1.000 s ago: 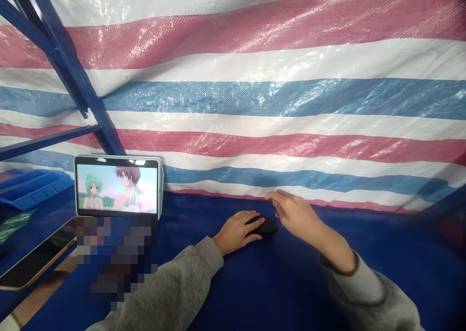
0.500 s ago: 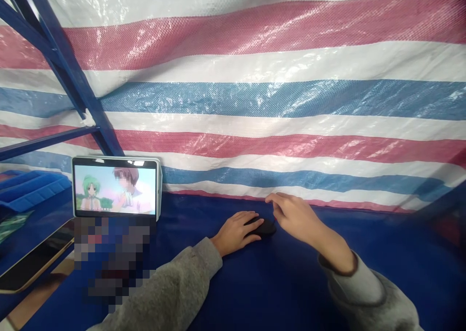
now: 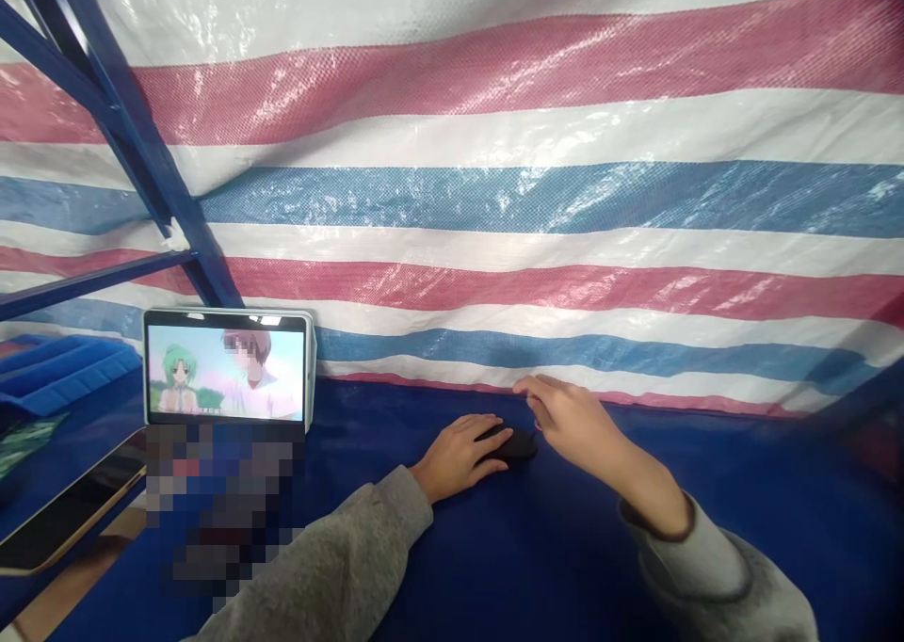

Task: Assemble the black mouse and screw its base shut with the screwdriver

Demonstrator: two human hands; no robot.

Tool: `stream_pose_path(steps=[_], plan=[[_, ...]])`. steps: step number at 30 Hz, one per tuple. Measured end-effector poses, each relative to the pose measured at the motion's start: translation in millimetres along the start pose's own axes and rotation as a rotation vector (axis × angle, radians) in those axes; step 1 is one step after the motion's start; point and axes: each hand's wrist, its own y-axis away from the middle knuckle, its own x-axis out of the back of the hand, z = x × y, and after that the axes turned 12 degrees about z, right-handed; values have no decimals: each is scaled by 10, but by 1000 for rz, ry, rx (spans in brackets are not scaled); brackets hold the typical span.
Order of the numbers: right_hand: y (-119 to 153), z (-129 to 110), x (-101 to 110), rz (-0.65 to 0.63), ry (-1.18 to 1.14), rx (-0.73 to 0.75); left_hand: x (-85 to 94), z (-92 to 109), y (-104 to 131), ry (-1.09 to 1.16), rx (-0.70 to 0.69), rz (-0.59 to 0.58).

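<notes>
A black computer mouse (image 3: 519, 444) rests on the blue tabletop with my left hand (image 3: 462, 454) laid over its left part. My left fingers curve across its top and the thumb lies along its near side. Just to the right of the mouse is my right hand (image 3: 565, 425), its fingers bent and drawn together close to the mouse's right end. Whatever is between those fingertips is too small or hidden to name. Both forearms are in grey sleeves.
A striped plastic sheet (image 3: 494, 200) hangs behind the table. Left stand a tablet (image 3: 226, 369) playing a cartoon, a phone (image 3: 71, 501), blue plastic trays (image 3: 77, 369) and a blue metal frame (image 3: 155, 171). Below the phone, another person's arm (image 3: 71, 585) is partly visible beside a blurred-out patch.
The view has shifted very slightly, and the tablet's picture has changed a little. Both hands keep nearly the same pose at the mouse.
</notes>
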Motion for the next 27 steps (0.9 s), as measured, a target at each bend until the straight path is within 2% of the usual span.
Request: stream_pose_path(steps=[14,20,27], plan=[[15,13,8,-2,5,28,-10,-5,-1,4,-8,7],[8,5,7,1,32,-9,-10,-2,-1,5,-18,13],[25,11,23,-7,37,37,-22,-10,8,7,-20,21]])
